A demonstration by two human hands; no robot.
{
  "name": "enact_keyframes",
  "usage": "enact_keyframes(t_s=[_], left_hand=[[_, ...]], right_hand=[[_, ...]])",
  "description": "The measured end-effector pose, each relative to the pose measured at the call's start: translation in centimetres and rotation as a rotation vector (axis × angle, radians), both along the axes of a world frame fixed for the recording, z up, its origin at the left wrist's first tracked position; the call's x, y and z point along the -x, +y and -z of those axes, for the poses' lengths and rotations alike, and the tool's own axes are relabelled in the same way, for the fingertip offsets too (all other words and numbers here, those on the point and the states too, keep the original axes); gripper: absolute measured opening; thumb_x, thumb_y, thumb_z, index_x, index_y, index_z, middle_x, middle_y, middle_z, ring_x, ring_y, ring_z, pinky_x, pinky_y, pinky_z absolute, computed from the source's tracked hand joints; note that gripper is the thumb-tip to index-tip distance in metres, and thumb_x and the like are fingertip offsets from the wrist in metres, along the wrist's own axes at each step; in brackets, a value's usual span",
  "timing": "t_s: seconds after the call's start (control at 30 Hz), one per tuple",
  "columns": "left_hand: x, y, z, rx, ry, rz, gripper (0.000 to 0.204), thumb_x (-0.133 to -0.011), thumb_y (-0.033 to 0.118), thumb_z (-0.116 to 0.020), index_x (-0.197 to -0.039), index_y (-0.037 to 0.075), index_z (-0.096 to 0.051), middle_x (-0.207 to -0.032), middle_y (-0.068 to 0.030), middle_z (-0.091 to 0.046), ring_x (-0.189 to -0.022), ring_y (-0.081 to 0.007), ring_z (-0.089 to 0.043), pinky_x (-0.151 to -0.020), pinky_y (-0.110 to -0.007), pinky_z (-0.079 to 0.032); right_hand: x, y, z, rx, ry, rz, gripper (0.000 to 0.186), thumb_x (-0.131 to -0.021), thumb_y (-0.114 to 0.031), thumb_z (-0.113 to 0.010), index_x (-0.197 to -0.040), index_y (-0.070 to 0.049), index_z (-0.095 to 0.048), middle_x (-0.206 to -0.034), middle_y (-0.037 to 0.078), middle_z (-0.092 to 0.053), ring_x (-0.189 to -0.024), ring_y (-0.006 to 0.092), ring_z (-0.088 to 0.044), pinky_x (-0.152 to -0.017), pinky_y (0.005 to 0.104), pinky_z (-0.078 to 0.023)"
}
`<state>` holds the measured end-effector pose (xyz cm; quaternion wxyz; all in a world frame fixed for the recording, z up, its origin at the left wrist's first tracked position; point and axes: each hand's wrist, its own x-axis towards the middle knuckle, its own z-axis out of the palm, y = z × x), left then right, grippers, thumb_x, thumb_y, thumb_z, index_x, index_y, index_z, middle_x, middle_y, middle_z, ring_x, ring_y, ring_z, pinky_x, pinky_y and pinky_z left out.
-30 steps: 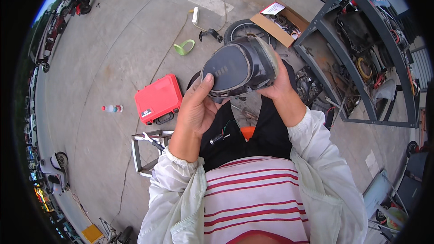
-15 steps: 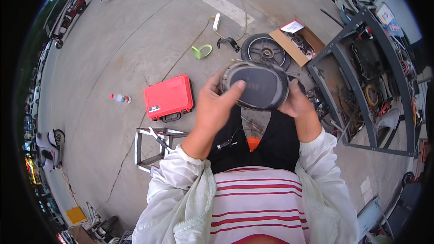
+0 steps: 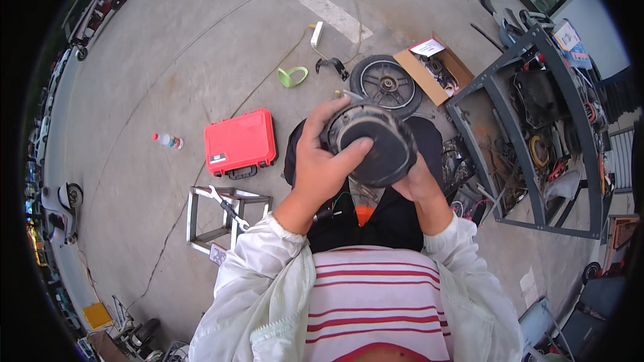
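Note:
Above my lap I hold a scooter's oval instrument panel (image 3: 386,157), with a smooth dark face and a grimy, notched rim. My left hand (image 3: 322,161) clasps its left side, the thumb lying across the face and the fingers curled over the far rim. At the lower right edge, my right hand (image 3: 421,184) supports it; most of those fingers are hidden behind the part. Just beyond the panel a spoked black wheel (image 3: 388,84) lies on the floor. An orange item (image 3: 364,214) shows between my legs.
To the left are a red hard case (image 3: 240,141), a bottle (image 3: 168,141) and a metal frame stool (image 3: 201,231) bearing a wrench (image 3: 243,224). Farther off lie a green ring-shaped part (image 3: 293,78) and a power strip (image 3: 316,33). A carton (image 3: 456,74) and a loaded grey shelf (image 3: 496,84) stand right.
Both hands have drawn the panel slightly lower and tilted it, so more of its left rim and side shows. My head view has shifted a little.

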<state>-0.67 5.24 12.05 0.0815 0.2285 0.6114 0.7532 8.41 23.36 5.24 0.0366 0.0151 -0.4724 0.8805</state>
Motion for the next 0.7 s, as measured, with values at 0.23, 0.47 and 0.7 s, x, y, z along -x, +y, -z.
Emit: enact_keyframes(t_s=[0.23, 0.47, 0.7], left_hand=[[-1.0, -2.5, 1.8, 0.029, -0.079, 0.356, 0.077, -0.074, 0.019, -0.092, -0.132, 0.004, -0.045, -0.122, -0.012, -0.057, -0.112, -0.0192, -0.056, -0.099, -0.033, -0.046], [-2.4, -0.5, 3.4, -0.144, -0.009, 0.287, 0.089, -0.074, 0.008, -0.089, -0.144, 0.003, -0.034, -0.134, -0.0179, -0.054, -0.125, -0.0253, -0.057, -0.105, -0.038, -0.048], [-2.8, -0.1, 4.8, -0.035, -0.205, 0.19, 0.085, -0.086, 0.017, -0.08, -0.153, -0.007, -0.033, -0.141, -0.0173, -0.055, -0.128, -0.0238, -0.057, -0.108, -0.037, -0.045]], right_hand=[[-2.4, -0.1, -3.4, -0.581, 0.169, 0.121, 0.111, -0.067, -0.056, -0.087, -0.152, -0.002, -0.041, -0.148, 0.021, -0.04, -0.142, 0.0337, -0.039, -0.117, 0.045, -0.031], [-3.0, -0.9, -1.1, -0.905, 0.23, 0.38, 0.086, -0.068, -0.043, -0.087, -0.137, -0.002, -0.057, -0.14, 0.022, -0.042, -0.13, 0.0345, -0.045, -0.111, 0.0431, -0.038], [-2.1, -2.3, -0.2, -0.861, 0.163, 0.5, 0.085, -0.073, -0.043, -0.088, -0.139, -0.002, -0.054, -0.14, 0.021, -0.035, -0.126, 0.0309, -0.049, -0.109, 0.0404, -0.041]])
